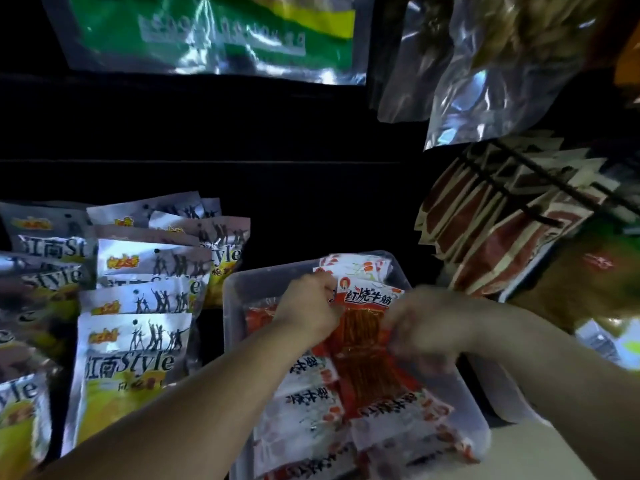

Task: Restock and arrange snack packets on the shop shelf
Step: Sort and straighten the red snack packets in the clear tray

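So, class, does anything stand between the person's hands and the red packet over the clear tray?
Nothing visible does. The left hand pinches the red packet at its top corner, and the right hand, blurred, is at its right edge. Below it, the clear tray holds similar packets.

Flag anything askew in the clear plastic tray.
In the clear plastic tray, the red and white snack packets at the near end lie turned sideways, unlike the upright packet that the left hand pinches. The right hand is too blurred to judge.
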{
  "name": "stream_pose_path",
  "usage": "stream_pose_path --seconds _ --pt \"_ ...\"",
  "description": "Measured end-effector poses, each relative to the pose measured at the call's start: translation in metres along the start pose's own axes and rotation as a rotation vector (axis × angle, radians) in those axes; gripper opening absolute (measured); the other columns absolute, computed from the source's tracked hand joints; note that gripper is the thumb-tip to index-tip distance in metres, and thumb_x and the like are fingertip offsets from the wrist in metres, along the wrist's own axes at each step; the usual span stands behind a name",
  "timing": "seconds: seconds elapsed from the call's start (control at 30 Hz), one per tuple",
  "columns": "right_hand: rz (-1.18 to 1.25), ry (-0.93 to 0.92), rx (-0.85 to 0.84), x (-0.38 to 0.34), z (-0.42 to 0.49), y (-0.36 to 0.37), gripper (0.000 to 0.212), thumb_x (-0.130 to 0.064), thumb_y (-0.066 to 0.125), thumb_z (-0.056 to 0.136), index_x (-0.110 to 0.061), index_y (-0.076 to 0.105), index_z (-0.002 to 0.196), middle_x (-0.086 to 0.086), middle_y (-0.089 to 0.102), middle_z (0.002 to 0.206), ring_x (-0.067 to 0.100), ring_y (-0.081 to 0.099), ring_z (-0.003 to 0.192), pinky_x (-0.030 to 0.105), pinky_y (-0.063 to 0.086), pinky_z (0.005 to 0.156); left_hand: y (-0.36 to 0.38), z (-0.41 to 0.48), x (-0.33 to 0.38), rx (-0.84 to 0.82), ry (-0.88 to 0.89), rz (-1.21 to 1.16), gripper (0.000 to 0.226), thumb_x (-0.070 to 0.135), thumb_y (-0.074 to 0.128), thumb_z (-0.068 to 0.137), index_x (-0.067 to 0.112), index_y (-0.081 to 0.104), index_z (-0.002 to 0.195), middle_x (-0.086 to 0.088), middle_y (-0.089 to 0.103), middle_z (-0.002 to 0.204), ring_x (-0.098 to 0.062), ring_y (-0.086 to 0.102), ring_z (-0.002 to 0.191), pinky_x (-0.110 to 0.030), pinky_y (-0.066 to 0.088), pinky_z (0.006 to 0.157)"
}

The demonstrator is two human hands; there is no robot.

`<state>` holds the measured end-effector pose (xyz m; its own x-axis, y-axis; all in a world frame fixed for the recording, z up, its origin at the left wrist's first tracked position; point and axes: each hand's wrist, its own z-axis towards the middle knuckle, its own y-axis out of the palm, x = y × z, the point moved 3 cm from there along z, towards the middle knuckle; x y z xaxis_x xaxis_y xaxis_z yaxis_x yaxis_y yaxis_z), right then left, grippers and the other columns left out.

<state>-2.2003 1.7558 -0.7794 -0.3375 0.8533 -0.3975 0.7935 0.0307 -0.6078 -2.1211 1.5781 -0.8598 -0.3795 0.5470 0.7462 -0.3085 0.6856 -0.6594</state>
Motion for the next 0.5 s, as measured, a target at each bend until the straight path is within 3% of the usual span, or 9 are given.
stream_pose_path --seconds 0.07,0.17,0.27,0.37,0.43,0.5 --pt "0.305 -0.149 0.393 -0.002 0.018 0.003 0.023 -0.011 0.066 0.099 -0.027 0.066 0.115 0.002 0.069 0.107 0.017 0.070 0.083 0.012 0.051 0.060 0.008 0.011 -0.002 0.091 -0.007 0.019 0.030 0.031 0.084 0.078 0.025 0.054 0.077 0.006 0.061 0.069 -0.021 0.066 0.075 -0.028 0.049 0.066" --pt "0.470 -0.293 0.690 0.014 0.040 0.024 0.035 -0.006 0.065 0.098 -0.035 0.064 0.116 -0.002 0.064 0.120 0.017 0.064 0.111 0.008 0.046 0.076 0.021 0.017 0.000 0.151 -0.047 -0.089 0.025 0.028 0.087 0.075 0.028 0.064 0.083 0.008 0.069 0.077 -0.015 0.067 0.077 -0.030 0.054 0.068" --pt "0.419 -0.340 0.813 0.031 0.035 0.037 0.044 -0.010 0.070 0.096 -0.036 0.061 0.130 -0.004 0.053 0.134 0.005 0.058 0.115 0.005 0.045 0.081 0.034 0.008 0.004 0.108 0.057 -0.275 0.022 0.025 0.081 0.084 0.034 0.065 0.073 0.010 0.068 0.071 -0.009 0.064 0.068 -0.029 0.051 0.066" --pt "0.425 -0.442 0.884 0.034 0.015 0.044 0.051 -0.022 0.074 0.095 -0.037 0.056 0.140 -0.013 0.046 0.140 -0.006 0.050 0.120 0.011 0.045 0.093 0.020 -0.007 0.016 0.087 0.174 -0.362 0.017 0.022 0.074 0.093 0.027 0.062 0.082 0.016 0.064 0.072 0.002 0.057 0.070 -0.023 0.049 0.070" --pt "0.489 -0.486 0.873 0.031 0.003 0.043 0.049 -0.032 0.072 0.093 -0.043 0.053 0.138 -0.023 0.052 0.138 -0.008 0.047 0.127 0.014 0.042 0.098 0.000 -0.018 0.029 0.071 0.203 -0.468 0.019 0.016 0.069 0.098 0.023 0.055 0.087 0.021 0.057 0.067 0.005 0.050 0.066 -0.014 0.039 0.066" --pt "0.716 -0.528 0.816 0.026 -0.007 0.036 0.041 -0.028 0.071 0.091 -0.040 0.056 0.128 -0.026 0.062 0.125 -0.009 0.055 0.122 0.012 0.047 0.095 -0.018 -0.026 0.041 0.090 0.192 -0.591 0.019 0.014 0.067 0.100 0.016 0.051 0.090 0.015 0.051 0.064 -0.002 0.043 0.061 -0.021 0.037 0.064"
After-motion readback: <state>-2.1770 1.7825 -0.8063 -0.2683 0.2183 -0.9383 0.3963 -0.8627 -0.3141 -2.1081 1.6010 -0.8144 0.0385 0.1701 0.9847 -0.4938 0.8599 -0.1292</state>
